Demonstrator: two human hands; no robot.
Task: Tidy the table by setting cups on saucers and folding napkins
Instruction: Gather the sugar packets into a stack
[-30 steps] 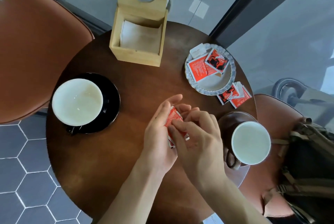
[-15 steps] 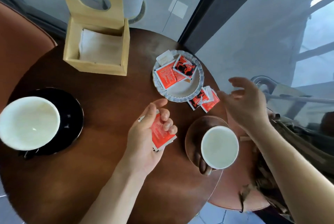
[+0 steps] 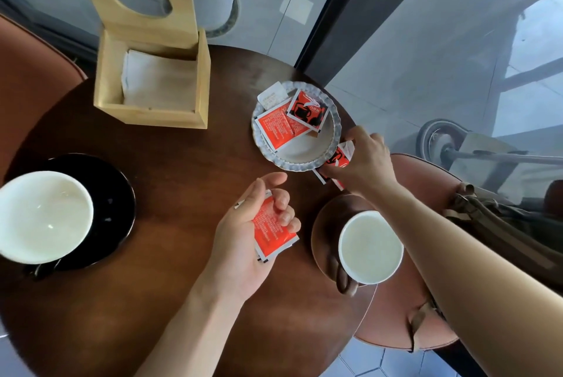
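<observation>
My left hand holds a small stack of red sachets above the middle of the round wooden table. My right hand grips more red sachets lying by the edge of the scalloped white dish, which holds other sachets. A white cup sits on a black saucer at the left. Another white cup sits on a brown saucer at the right. White napkins lie in the open wooden box.
Brown chairs stand at the left and right of the table. A brown bag rests on the right chair. A glass wall with a dark frame post runs behind the table.
My right hand left the sachets in my left hand, swung right, then came down onto the loose sachets beside the dish. The view shifted left and nearer.
</observation>
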